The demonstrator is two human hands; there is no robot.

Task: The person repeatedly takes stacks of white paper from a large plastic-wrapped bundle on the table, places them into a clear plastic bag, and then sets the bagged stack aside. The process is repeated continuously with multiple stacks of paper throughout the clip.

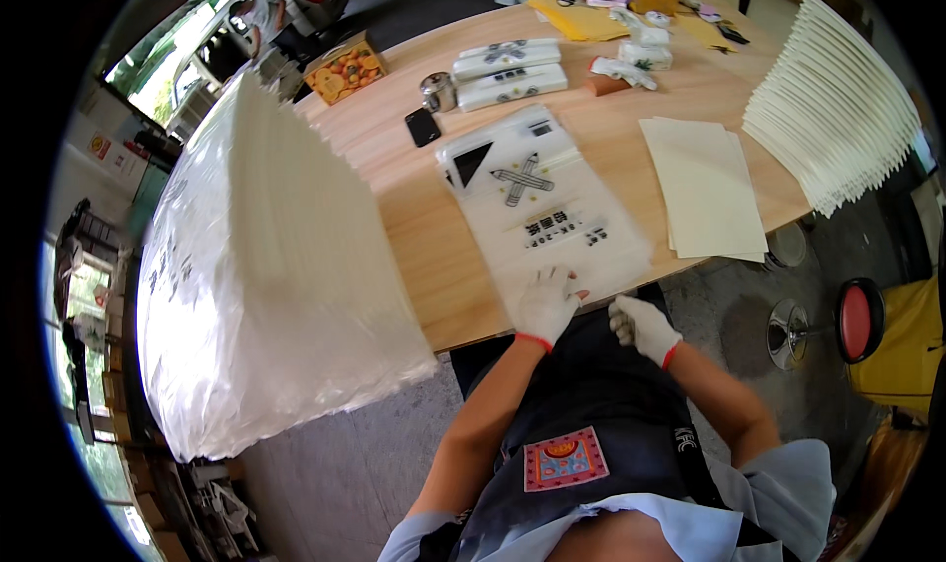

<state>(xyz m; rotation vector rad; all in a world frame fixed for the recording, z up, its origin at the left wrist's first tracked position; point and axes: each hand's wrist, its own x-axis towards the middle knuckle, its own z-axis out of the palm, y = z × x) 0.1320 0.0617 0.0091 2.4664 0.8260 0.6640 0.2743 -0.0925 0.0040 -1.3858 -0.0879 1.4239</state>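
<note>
My left hand [547, 308], in a white glove with a red cuff and bare fingertips, rests on the near end of a stack of clear printed plastic bags [567, 193]. Its fingers are loosely stretched, the thumb apart. Just right of it, at the table's near edge, my right hand [645, 329] wears a matching glove. The fingers there are curled in, and whatever they hold, if anything, is hidden. To the right of the bags lie several cream paper sheets [705, 188].
A tall plastic-wrapped stack [286, 286] stands at left, a fanned cream stack [833, 104] at far right. Farther back are a black phone [423, 128], a metal tin [438, 92], packs of bags [510, 72] and a fruit-printed box [344, 68]. A red-seated stool [860, 321] is at right.
</note>
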